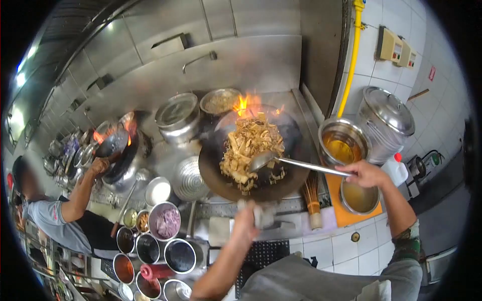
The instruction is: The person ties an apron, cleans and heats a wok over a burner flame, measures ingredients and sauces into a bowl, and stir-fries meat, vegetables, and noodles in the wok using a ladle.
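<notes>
A large dark wok (216,175) sits on the burner, heaped with browned, sliced food (253,145) that rises at its middle. Flames (242,104) flare behind its far rim. My left hand (244,223), closed and slightly blurred, grips the wok's near side with a pale cloth (261,216) at the fingers. From the right, my right hand (370,174) wraps round the end of a long metal ladle (311,164). The ladle's bowl rests against the food, to the right of its middle.
Right of the wok stand a pot of amber liquid (341,149), a pot of cloudy liquid (359,196) and a bamboo brush (313,203). Left are a perforated strainer (191,178) and several seasoning containers (181,256). A co-worker (55,215) handles another flaming wok (113,144).
</notes>
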Available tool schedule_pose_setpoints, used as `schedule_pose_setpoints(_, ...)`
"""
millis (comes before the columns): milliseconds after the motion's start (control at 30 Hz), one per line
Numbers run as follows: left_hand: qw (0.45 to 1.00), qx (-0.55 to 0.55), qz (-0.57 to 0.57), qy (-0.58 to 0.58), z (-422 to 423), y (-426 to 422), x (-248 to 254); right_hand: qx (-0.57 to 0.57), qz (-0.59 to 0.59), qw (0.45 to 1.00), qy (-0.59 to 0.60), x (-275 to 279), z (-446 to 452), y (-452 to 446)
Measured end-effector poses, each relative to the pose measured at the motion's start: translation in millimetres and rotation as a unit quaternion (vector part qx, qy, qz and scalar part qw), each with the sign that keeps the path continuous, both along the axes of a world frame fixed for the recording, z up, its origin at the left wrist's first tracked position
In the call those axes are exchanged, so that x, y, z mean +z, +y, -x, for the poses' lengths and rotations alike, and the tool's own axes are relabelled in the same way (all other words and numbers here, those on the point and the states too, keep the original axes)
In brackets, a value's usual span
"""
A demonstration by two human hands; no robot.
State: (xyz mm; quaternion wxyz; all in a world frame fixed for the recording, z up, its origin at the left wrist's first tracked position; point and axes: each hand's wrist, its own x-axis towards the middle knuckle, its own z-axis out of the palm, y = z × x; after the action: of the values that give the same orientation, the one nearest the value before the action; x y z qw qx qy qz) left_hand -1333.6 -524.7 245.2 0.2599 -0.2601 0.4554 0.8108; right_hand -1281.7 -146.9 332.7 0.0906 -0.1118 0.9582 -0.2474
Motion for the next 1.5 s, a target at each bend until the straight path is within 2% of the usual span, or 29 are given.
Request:
schedule_pose_setpoints(33, 0.992, -0.061, -0.109, 0.023, 22, -2, 6, -0.019, 0.011, 0.998, -0.056, 14, 7, -3)
schedule_pose_setpoints(100, 0.996, -0.053, -0.071, 0.031, 57, 16, 1, -0.081, -0.009, 0.987, -0.137, 39, 23, -28)
schedule_pose_setpoints(133, 0.995, -0.056, -0.078, 0.038, 73, 22, -13, -0.084, -0.007, 0.987, -0.135, 28, 29, -31)
schedule_pose_setpoints(200, 0.994, -0.063, -0.077, 0.052, 71, 14, -75, -0.041, -0.049, 0.998, 0.028, -6, 47, -34)
schedule_pose_setpoints(233, 0.992, -0.068, -0.078, 0.071, 64, 9, -97, -0.092, -0.109, 0.99, 0.014, 7, 39, -54)
schedule_pose_setpoints(300, 0.983, -0.053, -0.087, 0.153, 8, -2, -87, -0.065, -0.078, 0.993, 0.065, -6, 19, -32)
schedule_pose_setpoints(333, 0.982, 0.003, -0.09, 0.164, -15, 2, -57, -0.033, -0.045, 0.992, 0.113, -11, 16, -18)
schedule_pose_setpoints(400, 1.0, -0.017, 0.01, 0.005, -6, 5, 0, -0.011, -0.008, 0.997, 0.07, 6, -2, -6)
schedule_pose_setpoints(467, 0.99, -0.086, -0.112, 0.018, 43, 10, 0, -0.048, -0.004, 0.996, -0.076, 39, 3, -3)
schedule_pose_setpoints(500, 0.99, -0.087, -0.105, 0.031, 66, 17, -10, -0.055, -0.028, 0.993, -0.102, 42, 8, -7)
schedule_pose_setpoints(533, 0.995, -0.051, -0.072, 0.042, 69, 30, 6, -0.055, -0.027, 0.993, -0.1, 32, 17, -10)
schedule_pose_setpoints(600, 0.988, -0.069, -0.125, 0.052, 98, 36, -46, -0.014, -0.056, 0.998, 0.009, 2, 39, -19)
schedule_pose_setpoints(667, 0.988, -0.079, -0.113, 0.067, 87, 28, -96, -0.068, -0.088, 0.994, -0.004, 1, 38, -47)
schedule_pose_setpoints(733, 0.996, -0.07, -0.031, 0.053, 39, 14, -95, -0.119, -0.119, 0.986, -0.01, -5, 30, -45)
schedule_pose_setpoints(767, 0.99, -0.033, -0.055, 0.129, 19, 9, -114, -0.078, -0.076, 0.993, 0.035, -10, 18, -25)
schedule_pose_setpoints(800, 0.973, 0.011, -0.08, 0.217, 1, 15, -101, -0.036, -0.034, 0.996, 0.077, -10, 12, -16)
schedule_pose_setpoints(833, 0.993, -0.012, -0.03, 0.113, 1, 15, -57, -0.035, -0.035, 0.996, 0.07, 2, 10, -14)
schedule_pose_setpoints(867, 0.999, -0.034, 0.019, -0.004, 11, 14, -18, -0.038, -0.023, 0.999, -0.015, 19, 6, -10)
schedule_pose_setpoints(900, 0.994, -0.081, -0.065, 0.02, 32, 12, -16, -0.043, -0.011, 0.995, -0.088, 29, 6, -7)
schedule_pose_setpoints(933, 0.997, -0.053, -0.045, 0.021, 47, 20, 4, -0.044, -0.012, 0.996, -0.083, 29, 14, -6)
schedule_pose_setpoints(1000, 0.988, -0.085, -0.117, 0.049, 97, 26, -47, 0.003, -0.038, 0.999, -0.019, 11, 30, -8)
schedule_pose_setpoints(1133, 0.993, -0.047, -0.099, 0.053, 59, 17, -83, -0.096, -0.103, 0.99, -0.004, -1, 33, -50)
schedule_pose_setpoints(1167, 0.991, -0.052, -0.098, 0.076, 38, 7, -101, -0.067, -0.093, 0.992, 0.06, -7, 23, -37)
schedule_pose_setpoints(1267, 0.989, 0.041, -0.015, 0.143, -10, 10, -43, 0.014, -0.026, 0.995, 0.097, -14, 2, 9)
schedule_pose_setpoints(1300, 0.997, -0.006, -0.042, 0.06, -4, 3, -35, -0.052, 0.002, 0.998, -0.043, 10, -2, 1)
schedule_pose_setpoints(1333, 0.996, -0.054, -0.076, -0.006, 22, 1, -22, -0.045, 0.002, 0.996, -0.084, 21, 1, -3)
schedule_pose_setpoints(1400, 0.995, -0.069, -0.038, 0.053, 53, 13, -2, -0.019, -0.002, 0.998, -0.065, 23, 18, -14)
schedule_pose_setpoints(1467, 0.99, -0.068, -0.118, 0.043, 82, 22, -21, -0.04, -0.029, 0.998, -0.045, 9, 41, -37)
schedule_pose_setpoints(1500, 0.987, -0.068, -0.125, 0.073, 88, 18, -51, -0.062, -0.053, 0.996, -0.024, 2, 42, -44)
